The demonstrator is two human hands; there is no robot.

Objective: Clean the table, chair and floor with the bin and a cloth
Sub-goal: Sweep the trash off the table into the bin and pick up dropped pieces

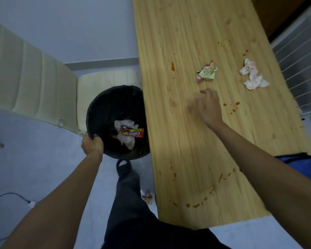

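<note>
Bin (104, 108), black and round, is sitting on the floor (43, 159) hard against the table (187, 159) edge, at about 10 o'clock from the person's body; judged purpose: litter can be swept or dropped straight off the top into it. Nearest, at 6 o'clock, a crumpled scrap (147, 196) is lying on the floor beside the person's leg, not yet collected. Red sauce smears (192, 204) are arcing across the near end of the table. The left hand (92, 143) is clenching the bin's near rim, fingers hooked over it, apparently steadying it. Inside, a red wrapper (132, 132) is lying on crumpled tissue (127, 139).

Further out, at 1 o'clock, the right hand (207, 106) is hovering low over the table, fingers spread and loose, holding nothing; it is blurred, so contact with the wood cannot be confirmed. Just beyond it a torn pink packet (207, 71) and, to its right, a stained tissue (253, 75) are awaiting removal, likely the next target. The cream chair (34, 83) is standing behind the bin at 11 o'clock. No cloth is visible.
</note>
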